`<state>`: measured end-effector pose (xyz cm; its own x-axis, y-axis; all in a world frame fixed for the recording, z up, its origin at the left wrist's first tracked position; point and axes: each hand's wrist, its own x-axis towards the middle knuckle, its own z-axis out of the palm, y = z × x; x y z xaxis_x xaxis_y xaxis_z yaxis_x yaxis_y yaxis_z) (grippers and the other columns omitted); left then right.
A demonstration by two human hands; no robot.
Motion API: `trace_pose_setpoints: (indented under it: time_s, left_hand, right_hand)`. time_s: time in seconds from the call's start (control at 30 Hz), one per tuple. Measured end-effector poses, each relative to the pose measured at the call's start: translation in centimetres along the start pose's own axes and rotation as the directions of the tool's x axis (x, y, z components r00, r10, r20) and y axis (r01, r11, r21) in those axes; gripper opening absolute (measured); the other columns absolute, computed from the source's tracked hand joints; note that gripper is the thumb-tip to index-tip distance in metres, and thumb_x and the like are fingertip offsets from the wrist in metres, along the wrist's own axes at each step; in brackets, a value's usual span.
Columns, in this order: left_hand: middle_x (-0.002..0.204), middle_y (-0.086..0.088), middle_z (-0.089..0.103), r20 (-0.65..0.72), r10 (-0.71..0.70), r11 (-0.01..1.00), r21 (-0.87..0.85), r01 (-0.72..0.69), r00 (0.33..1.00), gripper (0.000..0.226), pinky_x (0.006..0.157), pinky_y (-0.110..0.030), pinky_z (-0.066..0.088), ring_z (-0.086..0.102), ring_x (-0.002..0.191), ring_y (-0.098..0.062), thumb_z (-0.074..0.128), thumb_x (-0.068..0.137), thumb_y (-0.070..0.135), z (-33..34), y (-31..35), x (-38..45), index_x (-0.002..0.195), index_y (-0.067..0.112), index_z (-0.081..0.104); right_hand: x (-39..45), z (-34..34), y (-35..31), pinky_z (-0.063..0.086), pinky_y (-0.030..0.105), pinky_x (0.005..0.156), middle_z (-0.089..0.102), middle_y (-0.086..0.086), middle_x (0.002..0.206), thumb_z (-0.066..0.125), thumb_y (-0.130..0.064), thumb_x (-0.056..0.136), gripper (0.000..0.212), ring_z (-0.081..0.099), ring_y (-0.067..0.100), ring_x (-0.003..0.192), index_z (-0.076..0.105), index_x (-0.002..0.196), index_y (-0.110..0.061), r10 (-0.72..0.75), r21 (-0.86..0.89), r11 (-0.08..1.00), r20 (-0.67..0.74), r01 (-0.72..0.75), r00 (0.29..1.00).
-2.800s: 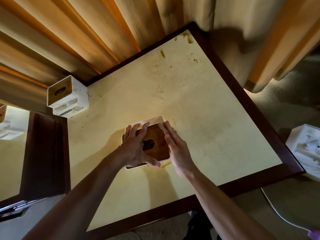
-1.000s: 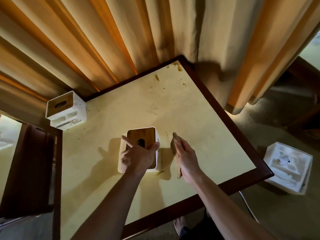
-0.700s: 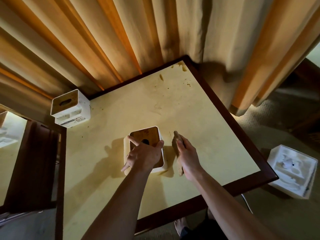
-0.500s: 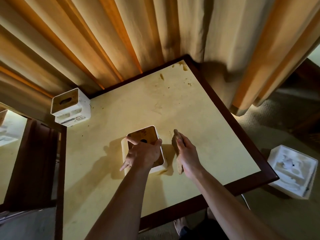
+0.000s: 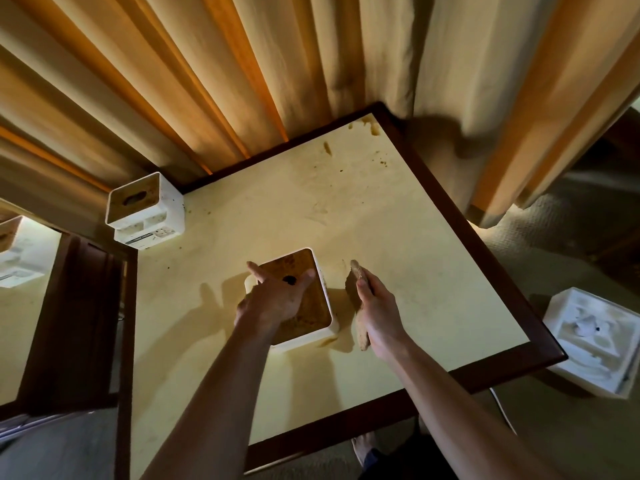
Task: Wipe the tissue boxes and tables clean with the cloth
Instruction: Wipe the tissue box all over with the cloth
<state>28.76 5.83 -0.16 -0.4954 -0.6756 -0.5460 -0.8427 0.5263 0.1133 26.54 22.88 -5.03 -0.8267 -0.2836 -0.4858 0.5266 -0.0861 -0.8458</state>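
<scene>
Our left hand (image 5: pixel 273 299) rests on the middle tissue box (image 5: pixel 313 308), fingers spread to steady it. Our right hand (image 5: pixel 375 313) grips the cloth (image 5: pixel 362 336) at its three o'clock side, just off the wall. We judge the side-wipe is under way; next, press and drag. A second box (image 5: pixel 147 211) sits at ten o'clock on the worktop (image 5: pixel 398 271); contents hidden.

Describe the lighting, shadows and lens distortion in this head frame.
Head view: warm, dim light; the left hand and tissue box cast soft shadows leftward on the table; the right hand holds the cloth; wide-angle bending splays the curtains; corners fall dark.
</scene>
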Motion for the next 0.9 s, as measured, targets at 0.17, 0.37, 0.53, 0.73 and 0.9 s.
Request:
trace_pose_setpoints:
  time_s: [0.17,0.37,0.53,0.73,0.9]
  left_hand:
    - [0.159,-0.001,-0.036,0.226,0.375,0.892,0.175,-0.416,0.899,0.162,0.121,-0.056,0.005,-0.033,0.146,-0.020,0.076,0.043,0.081,-2.8,-1.0,0.6,0.148,0.027,-0.036]
    - [0.147,0.004,-0.053,0.427,0.364,0.706,0.453,-0.544,0.828,0.171,0.120,-0.063,0.006,-0.047,0.136,-0.021,0.082,0.040,0.078,-2.3,-0.9,2.3,0.140,0.024,-0.046]
    - [0.148,0.004,-0.052,0.418,0.381,0.689,0.466,-0.555,0.825,0.172,0.121,-0.057,0.003,-0.047,0.135,-0.020,0.083,0.041,0.077,-1.8,-1.0,2.4,0.140,0.021,-0.046]
    - [0.152,0.008,-0.047,0.400,0.427,0.696,0.427,-0.577,0.811,0.172,0.121,-0.048,0.004,-0.046,0.135,-0.015,0.084,0.042,0.077,-1.9,-1.3,2.5,0.142,0.022,-0.044]
    - [0.153,0.011,-0.045,0.383,0.438,0.705,0.415,-0.575,0.813,0.172,0.121,-0.048,0.011,-0.042,0.140,-0.016,0.084,0.040,0.078,-1.9,-1.3,2.5,0.143,0.024,-0.043]
  right_hand:
    - [0.3,-0.1,0.3,0.040,0.011,0.099,0.051,-0.014,0.135,0.038,-0.017,0.106,0.038,0.050,-0.008,0.115,0.049,0.142,-0.022,-0.006,0.008,1.000,0.040,0.006,0.999]
    - [0.7,0.7,1.3,0.039,0.010,0.089,0.056,-0.016,0.131,0.040,-0.024,0.106,0.037,0.052,-0.016,0.106,0.048,0.142,-0.025,0.045,0.030,0.998,0.069,-0.047,0.997]
    - [0.6,1.9,2.3,0.038,0.027,0.108,0.051,-0.013,0.140,0.035,-0.030,0.106,0.036,0.048,0.002,0.125,0.049,0.140,-0.032,0.117,0.038,0.992,0.110,-0.122,0.987]
    - [0.4,4.4,2.4,0.023,0.048,0.118,0.028,-0.008,0.158,0.029,-0.054,0.102,0.047,0.027,0.016,0.145,0.032,0.148,-0.043,0.260,-0.015,0.965,0.180,-0.261,0.949]
    - [1.8,5.1,1.3,0.017,0.044,0.117,0.012,-0.005,0.163,0.020,-0.058,0.101,0.060,0.018,0.019,0.148,0.013,0.155,-0.032,0.392,-0.104,0.919,0.167,-0.380,0.905]
